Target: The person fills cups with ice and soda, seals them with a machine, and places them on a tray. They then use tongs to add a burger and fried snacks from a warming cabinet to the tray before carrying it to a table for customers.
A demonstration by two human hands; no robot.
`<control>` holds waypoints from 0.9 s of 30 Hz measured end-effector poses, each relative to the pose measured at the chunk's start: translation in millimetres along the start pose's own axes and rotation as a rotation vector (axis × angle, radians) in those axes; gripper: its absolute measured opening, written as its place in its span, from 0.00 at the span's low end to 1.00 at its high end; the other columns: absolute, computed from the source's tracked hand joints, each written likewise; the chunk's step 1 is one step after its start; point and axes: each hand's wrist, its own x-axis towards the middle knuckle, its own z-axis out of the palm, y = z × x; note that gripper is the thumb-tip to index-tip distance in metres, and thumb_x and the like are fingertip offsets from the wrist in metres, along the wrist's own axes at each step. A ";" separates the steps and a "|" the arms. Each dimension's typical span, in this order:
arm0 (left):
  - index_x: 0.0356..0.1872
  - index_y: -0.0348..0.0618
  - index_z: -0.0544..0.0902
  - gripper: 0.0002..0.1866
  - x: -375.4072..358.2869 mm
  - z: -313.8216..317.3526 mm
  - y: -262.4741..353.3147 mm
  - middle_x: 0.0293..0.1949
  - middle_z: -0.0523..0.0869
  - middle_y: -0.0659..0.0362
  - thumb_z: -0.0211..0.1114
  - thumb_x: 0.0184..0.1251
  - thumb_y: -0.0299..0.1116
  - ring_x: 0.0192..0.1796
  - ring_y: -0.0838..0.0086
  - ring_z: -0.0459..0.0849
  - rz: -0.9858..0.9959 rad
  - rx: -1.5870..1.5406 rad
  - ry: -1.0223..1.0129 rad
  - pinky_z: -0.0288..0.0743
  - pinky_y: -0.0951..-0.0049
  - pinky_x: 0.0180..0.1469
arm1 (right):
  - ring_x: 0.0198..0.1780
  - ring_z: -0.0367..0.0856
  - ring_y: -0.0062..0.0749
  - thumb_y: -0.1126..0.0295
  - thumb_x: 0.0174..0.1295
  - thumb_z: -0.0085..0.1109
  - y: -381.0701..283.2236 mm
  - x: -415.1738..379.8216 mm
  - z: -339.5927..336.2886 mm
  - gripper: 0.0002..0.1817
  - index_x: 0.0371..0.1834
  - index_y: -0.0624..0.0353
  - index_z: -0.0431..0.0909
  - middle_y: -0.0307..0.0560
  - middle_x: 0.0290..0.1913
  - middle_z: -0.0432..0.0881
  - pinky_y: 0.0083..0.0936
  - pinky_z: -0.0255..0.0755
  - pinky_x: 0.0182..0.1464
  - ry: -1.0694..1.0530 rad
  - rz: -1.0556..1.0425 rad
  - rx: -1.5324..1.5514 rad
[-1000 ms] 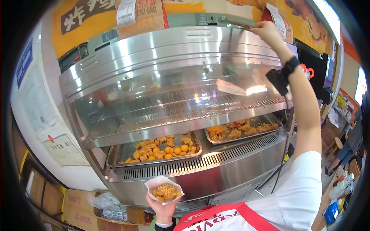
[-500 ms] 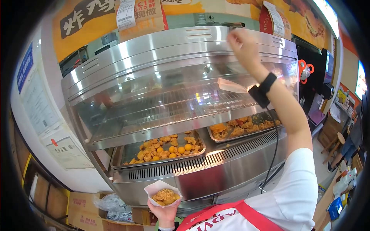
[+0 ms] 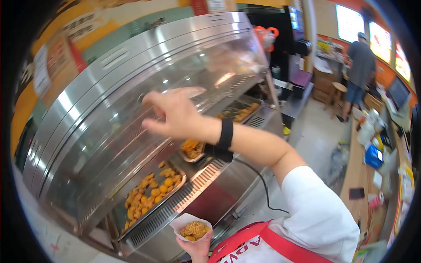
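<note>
Low at the bottom centre, my left hand point(image 3: 198, 250) is closed around a white paper bag point(image 3: 177, 223) whose top gapes, with crumbed fried chicken point(image 3: 194, 230) inside. My right hand point(image 3: 175, 113) is raised in front of the curved glass of a steel food warmer point(image 3: 149, 83), thumb and fingers apart, slightly blurred, nothing in it. A black strap point(image 3: 226, 135) with a device and cable circles that wrist. Below the glass, a metal tray point(image 3: 183, 180) carries fried pieces and round orange balls point(image 3: 163, 188). More fried food point(image 3: 192, 149) lies in trays farther along.
A brown paper bag point(image 3: 57, 63) with a receipt stands along the warmer's top. On the right, a wooden counter point(image 3: 349, 175) bears a phone point(image 3: 356, 193), a blue box point(image 3: 374, 156) and bottles. Another person point(image 3: 361, 65) stands at the back beside a wooden stool point(image 3: 339, 90).
My view has turned to the right. My right hand has come down from the warmer's top edge to in front of the glass. My left hand keeps hold of the paper bag.
</note>
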 end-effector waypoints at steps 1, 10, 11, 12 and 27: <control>0.51 0.58 0.69 0.28 4.4 -7.2 -1.8 0.51 0.72 0.64 0.44 0.51 0.59 0.54 0.64 0.69 -0.025 0.031 0.011 0.68 0.51 0.40 | 0.30 0.76 0.33 0.60 0.47 0.61 -11.3 -16.5 -9.2 0.23 0.44 0.59 0.67 0.45 0.27 0.75 0.27 0.70 0.34 -0.076 0.113 0.183; 0.45 0.56 0.72 0.26 20.0 -7.2 -34.9 0.41 0.76 0.61 0.44 0.53 0.60 0.44 0.64 0.74 -0.293 0.327 -0.027 0.68 0.54 0.41 | 0.48 0.72 0.30 0.55 0.57 0.53 -30.9 -229.6 -4.1 0.24 0.50 0.61 0.63 0.46 0.44 0.73 0.26 0.66 0.51 -0.144 0.359 0.949; 0.44 0.55 0.72 0.26 19.6 -6.5 -39.4 0.40 0.76 0.61 0.44 0.53 0.60 0.43 0.64 0.75 -0.332 0.312 0.018 0.69 0.54 0.41 | 0.49 0.72 0.30 0.54 0.58 0.50 -19.2 -250.5 5.0 0.23 0.49 0.60 0.65 0.47 0.45 0.73 0.26 0.65 0.52 -0.147 0.602 1.158; 0.46 0.50 0.69 0.26 29.9 -22.4 -36.5 0.42 0.75 0.58 0.46 0.54 0.59 0.45 0.64 0.75 -0.443 0.373 -0.082 0.72 0.56 0.41 | 0.50 0.72 0.30 0.52 0.60 0.46 -9.1 -266.4 11.9 0.22 0.48 0.60 0.67 0.48 0.46 0.74 0.26 0.64 0.54 -0.141 0.847 1.372; 0.47 0.45 0.70 0.28 106.4 50.8 -135.1 0.44 0.75 0.55 0.38 0.58 0.57 0.47 0.62 0.75 -0.410 0.651 -0.323 0.70 0.58 0.48 | 0.53 0.69 0.33 0.57 0.59 0.52 28.5 -294.8 -105.7 0.28 0.55 0.67 0.63 0.48 0.52 0.71 0.26 0.63 0.54 -0.618 0.883 0.980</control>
